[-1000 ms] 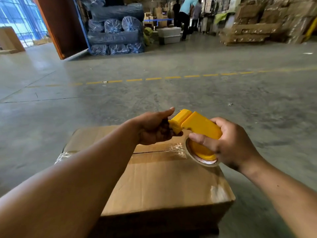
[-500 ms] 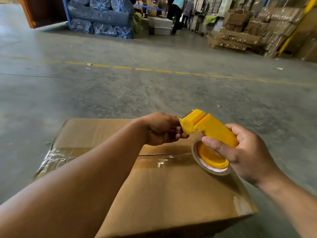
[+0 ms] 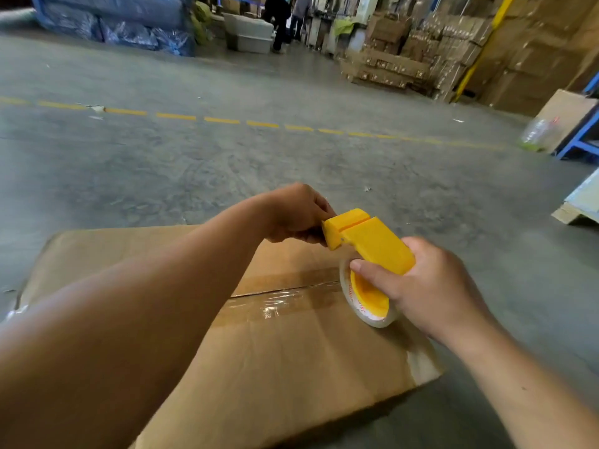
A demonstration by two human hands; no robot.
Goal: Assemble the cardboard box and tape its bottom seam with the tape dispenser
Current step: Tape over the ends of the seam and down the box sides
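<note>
Head view, near to far. Cardboard box (image 3: 291,351) sat closed on the concrete floor (image 3: 227,163) right below me, flaps folded shut. Clear tape (image 3: 269,307) already ran along the centre seam, glossy and a bit wrinkled, reaching toward the box's right edge; my left forearm hid part of it.

Just above the box's right part, my right hand (image 3: 428,286) gripped the yellow tape dispenser (image 3: 372,244), fingers wrapped round the handle and the tape roll (image 3: 369,306), roll hanging low near the box top. Could not tell whether the roll touched the cardboard.

My left hand (image 3: 298,215) was at the dispenser's front end, fingers curled in a pinch at the cutter; what it pinched was hidden behind the yellow head, probably the loose tape end.

Step, my judgement: the seam strip looked laid, so I was either tearing off or pulling a fresh tape end for another pass. Task seemed far along. Next move would call for a clean free end, kept from folding on itself, then pressing it down on the box edge and pulling the dispenser straight along the seam.

Further off: dashed yellow line (image 3: 220,119) across the floor, stacked cartons (image 3: 437,53) at right, blue wrapped bundles (image 3: 123,30) at left, people (image 3: 282,17) standing at the back.
</note>
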